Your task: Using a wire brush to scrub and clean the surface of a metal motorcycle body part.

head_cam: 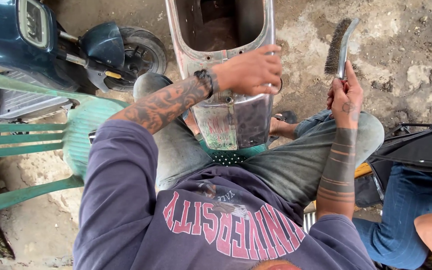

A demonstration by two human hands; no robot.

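Bare metal on the scooter panel, gripped by the left hand, is best scrubbed with the wire brush clasped firmly in the right hand.

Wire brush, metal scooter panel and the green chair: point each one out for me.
Wire brush (337, 46): head view, on the dark bristles above the right hand.
Scooter panel (232, 117): head view, on its bare lower face between the knees.
Green chair (83, 125): head view, on the seat edge at left.
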